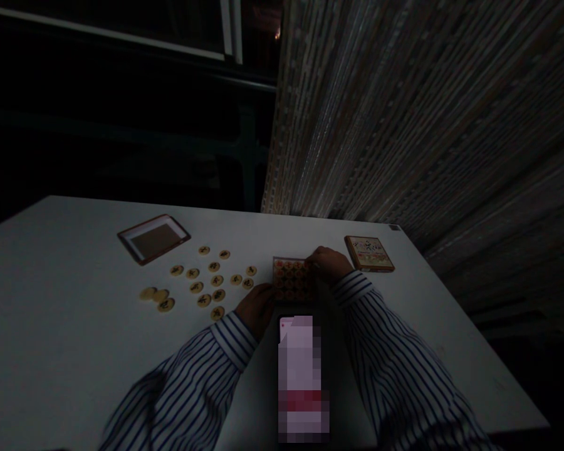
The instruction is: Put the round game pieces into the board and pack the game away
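Observation:
A small open box (273, 266) filled with rows of round red-lettered xiangqi pieces (289, 283) sits on the table in front of me. My left hand (256, 308) grips the box at its lower left side, fingers bent against the edge. At the upper right corner, my right hand (331, 265) has its fingertips pinched together over the rim and the end pieces; what lies between them is too dark to make out. Left of the box, several loose black-lettered xiangqi pieces (217, 280) lie scattered, and a few others (160, 295) overlap one another.
An upturned box lid or shallow tray (137, 252) lies at the back left of the white table (75, 351). A closed decorated box (370, 253) is at the right. Nearest me, a lit phone (299, 369) lies between my forearms. A curtain (357, 113) hangs behind the table.

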Available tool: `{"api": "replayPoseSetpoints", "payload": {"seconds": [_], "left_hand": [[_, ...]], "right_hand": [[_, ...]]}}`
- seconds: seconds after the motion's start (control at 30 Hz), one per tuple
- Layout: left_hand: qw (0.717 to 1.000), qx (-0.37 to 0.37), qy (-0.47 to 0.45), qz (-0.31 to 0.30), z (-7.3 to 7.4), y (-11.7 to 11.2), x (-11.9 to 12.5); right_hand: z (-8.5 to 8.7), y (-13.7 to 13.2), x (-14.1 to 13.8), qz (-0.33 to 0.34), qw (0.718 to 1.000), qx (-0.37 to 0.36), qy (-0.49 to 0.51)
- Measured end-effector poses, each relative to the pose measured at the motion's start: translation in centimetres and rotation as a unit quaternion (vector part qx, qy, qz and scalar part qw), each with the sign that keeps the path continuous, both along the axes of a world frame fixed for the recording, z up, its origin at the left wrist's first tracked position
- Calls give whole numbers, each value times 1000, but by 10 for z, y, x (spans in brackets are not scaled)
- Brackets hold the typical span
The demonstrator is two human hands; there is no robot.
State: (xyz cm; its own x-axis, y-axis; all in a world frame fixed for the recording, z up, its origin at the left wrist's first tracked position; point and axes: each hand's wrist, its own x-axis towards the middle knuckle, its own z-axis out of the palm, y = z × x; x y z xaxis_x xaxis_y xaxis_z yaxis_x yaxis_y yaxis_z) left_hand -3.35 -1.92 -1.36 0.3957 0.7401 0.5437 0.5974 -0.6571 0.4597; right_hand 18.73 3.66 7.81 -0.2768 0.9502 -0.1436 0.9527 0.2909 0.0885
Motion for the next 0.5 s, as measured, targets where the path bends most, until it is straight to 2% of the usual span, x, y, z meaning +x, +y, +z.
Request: {"api": "replayPoseSetpoints", "payload": {"seconds": [0.23, 0.5], "left_hand": [[1000, -1, -2, -18, 1, 1, 0], [1000, 21, 0, 7, 3, -1, 2]], "right_hand": [[1, 1, -2, -4, 1000, -5, 2], [0, 3, -1, -3, 1000, -8, 7]]}}
